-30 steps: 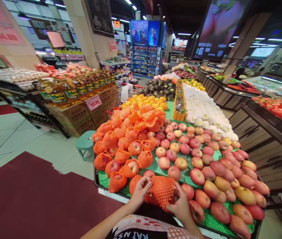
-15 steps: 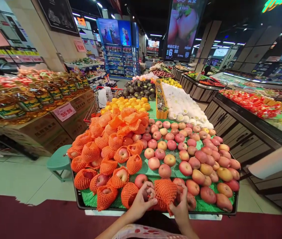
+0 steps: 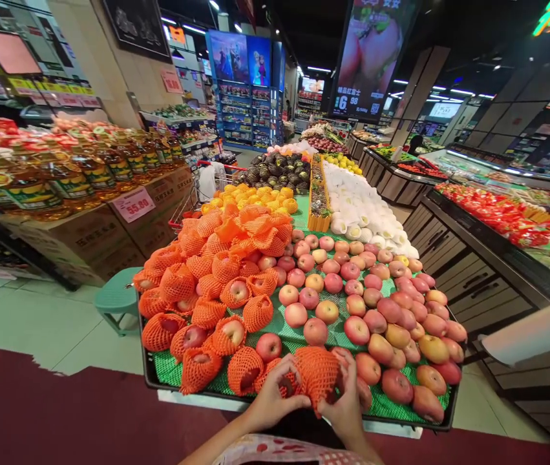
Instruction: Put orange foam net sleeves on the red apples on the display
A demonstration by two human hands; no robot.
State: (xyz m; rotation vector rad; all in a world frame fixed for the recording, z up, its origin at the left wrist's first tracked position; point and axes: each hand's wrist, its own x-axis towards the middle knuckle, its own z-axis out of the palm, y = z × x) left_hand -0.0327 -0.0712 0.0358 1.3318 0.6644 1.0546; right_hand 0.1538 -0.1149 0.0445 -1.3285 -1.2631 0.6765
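Observation:
An orange foam fruit net (image 3: 317, 373), bulging round as if over an apple, is held between my two hands at the front edge of the display. My left hand (image 3: 275, 395) curls its fingers against the net's left side, thumb pointing in at the bottom. On the other side, my right hand (image 3: 345, 402) pinches the net's lower end, and its fingers reach up along the edge. Whatever fills the net is hidden by the mesh. Beside my left hand lie a netted apple (image 3: 244, 370) and a bare red apple (image 3: 269, 347). Bare apples (image 3: 368, 369) lie right of my right hand.
Orange-netted apples (image 3: 178, 284) pile up on the left of the green-lined display, with loose apples (image 3: 395, 386) on the right. A green stool (image 3: 118, 290) stands at the left. A white roll (image 3: 531, 332) juts in from the right.
The view has shifted slightly. My hands stay on the foam net; the left thumb has moved in toward its lower end, closer to my right hand.

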